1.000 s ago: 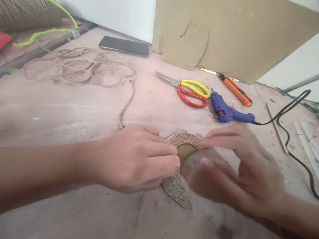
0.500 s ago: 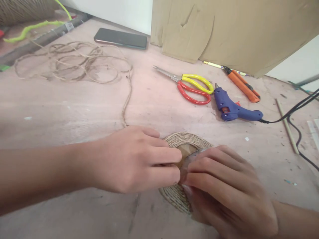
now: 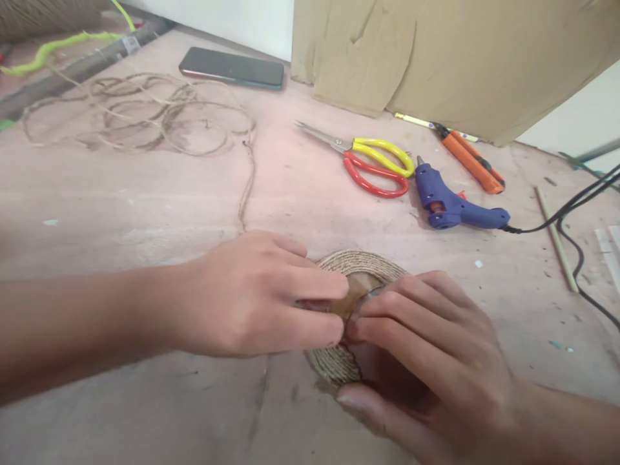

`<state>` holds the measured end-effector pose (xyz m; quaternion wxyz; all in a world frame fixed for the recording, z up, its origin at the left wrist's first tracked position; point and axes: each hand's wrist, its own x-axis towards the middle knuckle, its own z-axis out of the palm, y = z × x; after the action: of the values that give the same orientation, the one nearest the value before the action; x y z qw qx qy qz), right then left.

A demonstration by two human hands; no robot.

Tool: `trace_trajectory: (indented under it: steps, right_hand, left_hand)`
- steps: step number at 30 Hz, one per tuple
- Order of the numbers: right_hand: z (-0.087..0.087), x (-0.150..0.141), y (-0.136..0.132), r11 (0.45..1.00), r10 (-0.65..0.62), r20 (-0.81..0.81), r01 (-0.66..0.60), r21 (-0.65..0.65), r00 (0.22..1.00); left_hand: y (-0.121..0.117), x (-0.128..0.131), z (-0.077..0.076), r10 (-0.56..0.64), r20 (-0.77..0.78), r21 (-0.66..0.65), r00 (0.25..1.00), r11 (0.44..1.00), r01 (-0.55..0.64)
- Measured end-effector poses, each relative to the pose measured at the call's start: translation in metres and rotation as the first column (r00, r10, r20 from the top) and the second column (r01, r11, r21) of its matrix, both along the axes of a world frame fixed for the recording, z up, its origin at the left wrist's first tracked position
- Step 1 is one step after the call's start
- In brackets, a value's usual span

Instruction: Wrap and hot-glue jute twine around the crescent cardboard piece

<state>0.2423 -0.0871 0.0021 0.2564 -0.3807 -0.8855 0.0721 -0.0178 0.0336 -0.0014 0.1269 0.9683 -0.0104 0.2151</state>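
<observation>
A coil of brown jute twine (image 3: pixel 362 260) forms a flat ring on the table, with a brown and partly transparent surface (image 3: pixel 356 294) showing in its middle. My left hand (image 3: pixel 256 297) lies across the ring's left side, its fingers bent over the coil and its thumb hidden. Over the right side, my right hand (image 3: pixel 436 349) grips the ring, fingertips in the middle and thumb at the near outer edge. A strand of twine (image 3: pixel 249 187) runs from beneath my left hand to loose loops (image 3: pixel 165 123) at the back left.
Scissors (image 3: pixel 371 161) with red and yellow handles lie beyond the ring. Nearby are a blue glue gun (image 3: pixel 453 203) with its cable, an orange cutter (image 3: pixel 472 161), a pencil (image 3: pixel 416 121) and a thin stick (image 3: pixel 557 239). A phone (image 3: pixel 231 68) and cardboard (image 3: pixel 450 64) are at the back.
My right thumb has come out to the near edge of the ring, spread from the fingers. The fingers of my left hand have parted slightly. The whole view has shifted a little.
</observation>
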Motion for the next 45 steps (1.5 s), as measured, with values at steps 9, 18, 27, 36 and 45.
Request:
trace_trajectory:
  steps: [9,18,27,36,45]
  right_hand:
    - [0.0,-0.0037,0.0004,1.0,0.012,-0.017,-0.011,0.015,1.0]
    - [0.0001,-0.0032,-0.0018,1.0,0.026,-0.037,-0.026,-0.003,0.999]
    - [0.0002,-0.0038,-0.0026,0.997,0.001,-0.068,-0.006,-0.079,0.998]
    - [-0.0008,0.0025,-0.0042,0.999,0.047,-0.042,-0.048,-0.021,0.998]
    - [0.0017,0.005,0.0001,0.984,0.049,-0.1,-0.066,-0.168,0.994]
  left_hand:
    - [-0.0002,0.0003,-0.0031,0.065,0.02,-0.078,0.998,0.995,-0.063]
    - [0.0002,0.0018,-0.0031,0.058,0.035,-0.061,0.998,0.997,-0.055]
    - [0.0009,-0.0011,-0.005,0.065,0.023,-0.051,0.998,0.997,-0.064]
    - [0.0002,-0.0046,0.0022,0.06,0.013,-0.205,0.998,0.977,-0.056]
    - [0.0025,-0.0066,0.003,-0.017,-0.046,-0.393,0.999,0.919,-0.002]
